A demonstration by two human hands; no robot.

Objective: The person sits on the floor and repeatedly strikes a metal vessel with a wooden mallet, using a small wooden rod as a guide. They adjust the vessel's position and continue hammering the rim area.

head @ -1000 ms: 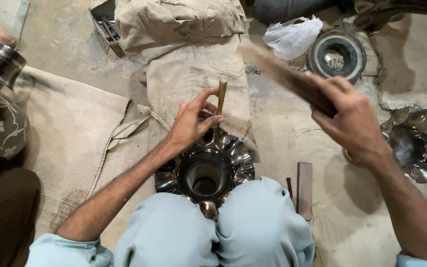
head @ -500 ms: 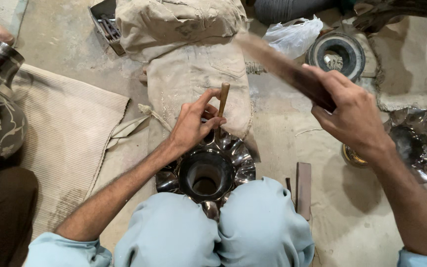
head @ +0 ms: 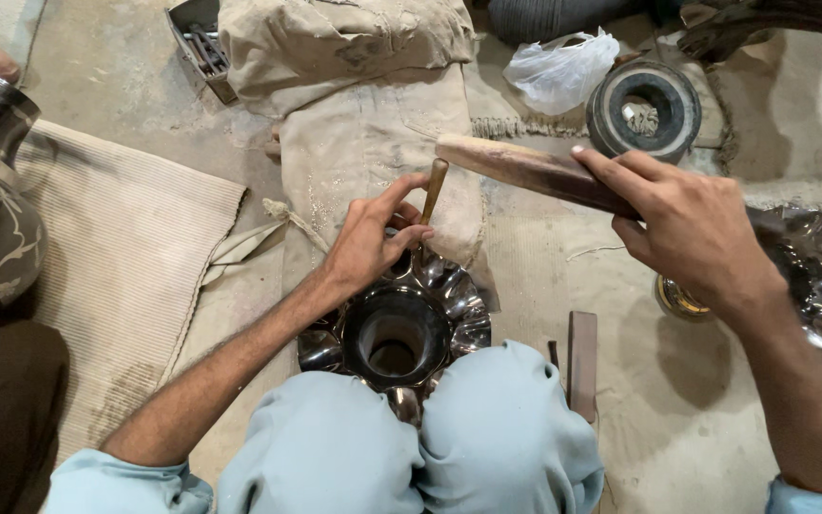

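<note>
Left hand (head: 368, 243) pinches a thin wooden punch (head: 433, 190) between thumb and fingers, tip set down on the far rim of the fluted metal vase (head: 401, 324). Right hand (head: 692, 228) is wrapped closed around a wooden mallet (head: 525, 167), head raised above and just right of the punch top, not touching it.

The vase sits clamped between the person's knees (head: 411, 447), mouth up, scalloped rim shiny. Step in hand, by the look of it: chasing or shaping the rim flutes, punch placed, strike pending. Next move likely calls for bringing the mallet squarely onto the punch head while the pinch keeps the punch steady and fingers stay off the top.

Beyond the vase: stuffed cloth sack (head: 363, 124) just behind it, woven mat (head: 126, 238) to its left, flat wooden block (head: 582, 362) at its right. A second fluted metal piece (head: 811, 266) lies further right, a round ring-shaped tool (head: 644, 109) and white plastic bag (head: 563, 71) behind right.
</note>
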